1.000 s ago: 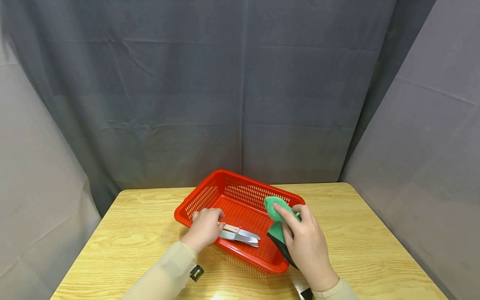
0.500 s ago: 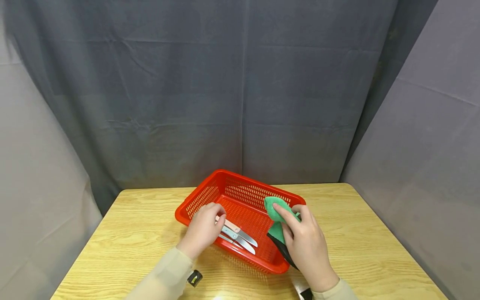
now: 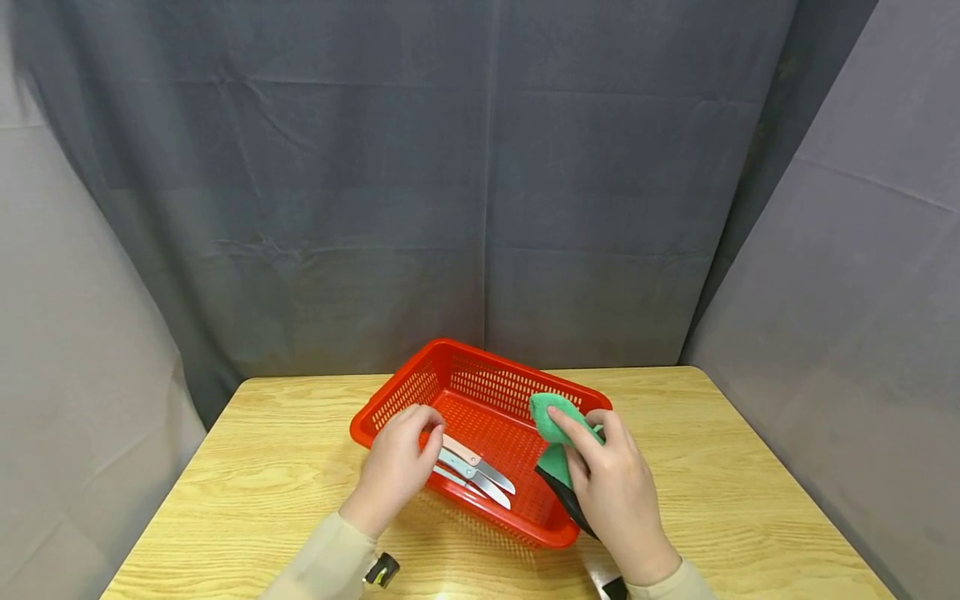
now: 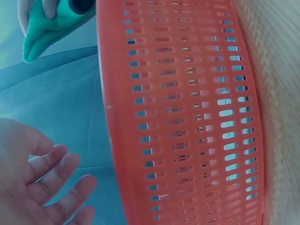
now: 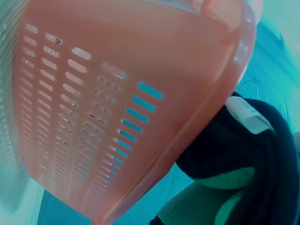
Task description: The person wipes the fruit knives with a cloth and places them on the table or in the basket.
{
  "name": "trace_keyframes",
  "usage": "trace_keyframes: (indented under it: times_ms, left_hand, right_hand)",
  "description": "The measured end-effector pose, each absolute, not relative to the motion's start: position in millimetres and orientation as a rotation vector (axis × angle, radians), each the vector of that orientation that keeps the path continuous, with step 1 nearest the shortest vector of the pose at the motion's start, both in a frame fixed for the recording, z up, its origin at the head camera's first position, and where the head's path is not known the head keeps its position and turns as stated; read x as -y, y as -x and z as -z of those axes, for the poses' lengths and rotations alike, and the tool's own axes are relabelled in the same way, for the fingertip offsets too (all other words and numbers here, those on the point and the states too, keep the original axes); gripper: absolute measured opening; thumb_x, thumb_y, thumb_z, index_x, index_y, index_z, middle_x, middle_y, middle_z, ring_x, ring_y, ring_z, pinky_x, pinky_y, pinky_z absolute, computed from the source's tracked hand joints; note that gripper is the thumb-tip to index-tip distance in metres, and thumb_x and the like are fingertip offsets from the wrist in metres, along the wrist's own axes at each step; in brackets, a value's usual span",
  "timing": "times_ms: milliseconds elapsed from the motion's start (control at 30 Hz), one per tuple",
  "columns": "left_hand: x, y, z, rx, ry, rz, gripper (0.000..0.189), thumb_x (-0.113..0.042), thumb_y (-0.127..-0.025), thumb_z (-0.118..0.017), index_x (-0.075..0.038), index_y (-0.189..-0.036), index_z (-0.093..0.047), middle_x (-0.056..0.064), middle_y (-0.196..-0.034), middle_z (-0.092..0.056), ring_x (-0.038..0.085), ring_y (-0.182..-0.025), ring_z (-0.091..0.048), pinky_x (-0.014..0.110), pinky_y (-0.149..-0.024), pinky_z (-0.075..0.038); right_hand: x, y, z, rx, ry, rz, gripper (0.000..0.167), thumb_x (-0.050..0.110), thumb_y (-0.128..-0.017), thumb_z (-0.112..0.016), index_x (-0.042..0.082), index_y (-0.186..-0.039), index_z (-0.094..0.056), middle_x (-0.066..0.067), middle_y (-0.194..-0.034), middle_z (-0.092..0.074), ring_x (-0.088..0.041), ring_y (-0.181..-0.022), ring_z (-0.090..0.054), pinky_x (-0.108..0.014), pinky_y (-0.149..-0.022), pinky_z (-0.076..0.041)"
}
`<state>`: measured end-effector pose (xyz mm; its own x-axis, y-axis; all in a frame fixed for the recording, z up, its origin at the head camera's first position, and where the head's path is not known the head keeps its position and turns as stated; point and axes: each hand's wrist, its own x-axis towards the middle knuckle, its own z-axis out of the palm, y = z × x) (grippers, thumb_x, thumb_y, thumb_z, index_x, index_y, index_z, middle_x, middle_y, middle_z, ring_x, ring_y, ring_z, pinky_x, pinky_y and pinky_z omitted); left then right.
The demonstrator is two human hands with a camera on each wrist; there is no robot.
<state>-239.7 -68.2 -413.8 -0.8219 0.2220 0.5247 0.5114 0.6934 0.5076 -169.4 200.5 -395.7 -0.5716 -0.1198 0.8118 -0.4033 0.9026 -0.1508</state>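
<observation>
A red plastic basket [image 3: 472,421] stands on the table, and several table knives lie in its near left part. One has a pink handle [image 3: 461,450], another a light blue handle [image 3: 456,463], and a paler handle [image 3: 450,477] shows beside them. My left hand [image 3: 397,458] hovers over the basket's left near rim, fingers loosely bent and holding nothing; the left wrist view shows its fingers [image 4: 56,183] apart from the rim. At the right end, my right hand [image 3: 615,492] grips a green and black cloth [image 3: 553,421], which has a white tag [image 5: 248,115].
The wooden table [image 3: 292,442] extends on both sides of the basket. Behind it hangs a grey curtain [image 3: 360,208], with pale cloth walls at left and right. A small black device [image 3: 382,570] sits by the left sleeve.
My left hand has let go of the knives, which now lie spread in the basket, and has drawn back slightly to the left. The right hand and cloth have hardly moved.
</observation>
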Motion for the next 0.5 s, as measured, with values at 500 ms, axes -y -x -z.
trace_keyframes:
  times_ms: [500]
  left_hand:
    - [73,225,409,2.350,0.594,0.949,0.010,-0.007,-0.091,-0.074,-0.012,-0.098,-0.068,-0.004,-0.094,-0.068,0.014,-0.093,-0.066,0.034,-0.085,-0.056]
  right_hand:
    - [-215,168,400,2.156,-0.372,-0.383,0.066,-0.009,-0.073,-0.085,0.024,-0.129,-0.073,-0.014,-0.102,-0.057,-0.020,-0.073,-0.052,-0.034,-0.057,-0.049]
